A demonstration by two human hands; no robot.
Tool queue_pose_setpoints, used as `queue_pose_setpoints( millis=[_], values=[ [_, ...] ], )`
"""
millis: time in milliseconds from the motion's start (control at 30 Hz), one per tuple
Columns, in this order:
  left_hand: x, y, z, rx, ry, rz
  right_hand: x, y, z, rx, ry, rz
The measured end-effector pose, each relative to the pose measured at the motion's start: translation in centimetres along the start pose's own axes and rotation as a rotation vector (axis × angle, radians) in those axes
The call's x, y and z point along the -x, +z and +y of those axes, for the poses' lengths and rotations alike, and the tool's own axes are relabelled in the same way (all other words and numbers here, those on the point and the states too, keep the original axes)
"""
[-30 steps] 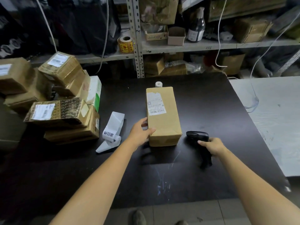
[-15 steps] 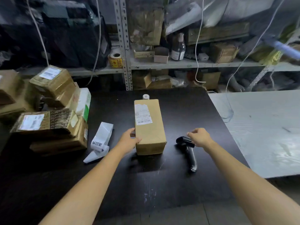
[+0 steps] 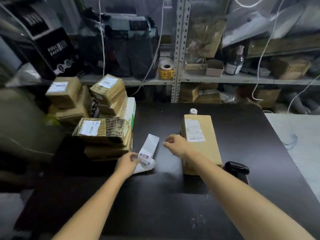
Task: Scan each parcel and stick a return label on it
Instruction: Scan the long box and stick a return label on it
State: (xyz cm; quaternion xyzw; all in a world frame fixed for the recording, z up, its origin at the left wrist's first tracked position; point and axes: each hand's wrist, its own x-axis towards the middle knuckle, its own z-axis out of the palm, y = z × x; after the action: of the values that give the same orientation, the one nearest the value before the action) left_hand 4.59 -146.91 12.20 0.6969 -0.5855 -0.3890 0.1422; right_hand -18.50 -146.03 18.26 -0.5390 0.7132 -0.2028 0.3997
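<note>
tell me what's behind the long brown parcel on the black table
A small white roll shows beyond the far end of the long brown parcel; its base is hidden.

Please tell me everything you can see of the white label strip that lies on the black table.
The label strip is a long white paper band lying on the black table between the parcel stack and the single parcel. Its far part lies flat; its near end curls and bears a label with printed characters. The left hand pinches that end. The right hand hovers beside it, not touching.
</note>
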Motion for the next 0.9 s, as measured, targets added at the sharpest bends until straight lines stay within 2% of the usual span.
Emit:
queue_pose_setpoints(
  millis=[267,467,767,833,900],
  values=[
    [-2.8,3.1,-3.5,0.033,0.015,-0.034,-5.5,9.3,1.8,0.177,0.163,-0.051],
    [-4.0,4.6,-3.4,0.100,0.054,0.036,-7.6,11.3,2.9,0.004,0.230,-0.026],
    [-3.8,4.0,-2.4,0.295,0.026,-0.045,-7.0,8.8,2.1,-0.018,0.143,0.148],
    [-4.0,3.8,-2.1,0.358,0.011,-0.044,-6.5,8.6,1.7,0.038,0.060,0.225],
    [-3.8,3.6,-1.7,0.420,-0.011,-0.064,-6.1,8.6,1.2,0.104,-0.045,0.178]
  ],
)
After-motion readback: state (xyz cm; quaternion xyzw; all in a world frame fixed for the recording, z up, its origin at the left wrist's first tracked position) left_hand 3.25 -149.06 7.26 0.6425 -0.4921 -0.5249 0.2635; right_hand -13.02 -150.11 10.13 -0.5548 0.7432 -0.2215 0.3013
